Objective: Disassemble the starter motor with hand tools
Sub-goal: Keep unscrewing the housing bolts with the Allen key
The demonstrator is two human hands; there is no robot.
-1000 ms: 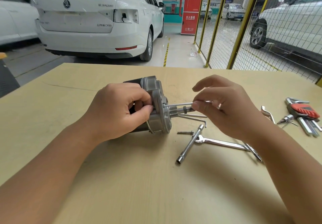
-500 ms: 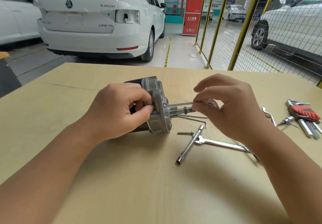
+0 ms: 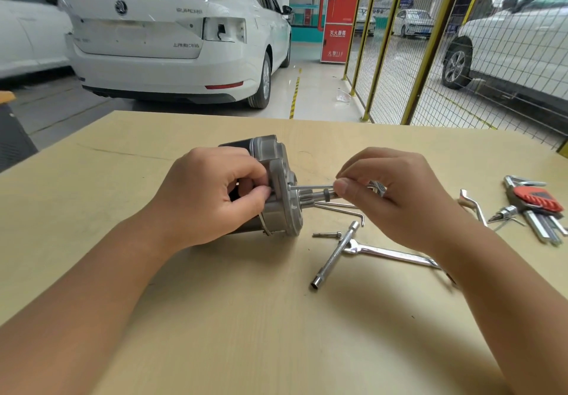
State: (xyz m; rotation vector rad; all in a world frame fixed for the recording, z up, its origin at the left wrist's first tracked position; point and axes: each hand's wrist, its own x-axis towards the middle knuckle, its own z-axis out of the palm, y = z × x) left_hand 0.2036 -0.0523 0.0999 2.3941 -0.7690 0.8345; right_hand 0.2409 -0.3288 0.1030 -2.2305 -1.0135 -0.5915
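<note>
starter motor (image 3: 276, 185) on its side mid-table (image 3: 246, 317) – left hand (image 3: 212, 198) grips housing, fingers curled. right hand (image 3: 396, 198) pinches long through-bolt (image 3: 310, 186) – judgement: draw straight along axis, steady body, avoid cocking.

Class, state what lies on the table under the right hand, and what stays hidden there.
Under the right hand lie two thin L-shaped hex keys and a wrench. The wrench's far end is covered by the wrist.

Tan table (image 3: 215, 333), starter motor (image 3: 276, 198), T-wrench (image 3: 333, 256), bolt (image 3: 327, 234), hex keys (image 3: 536, 207)
</note>
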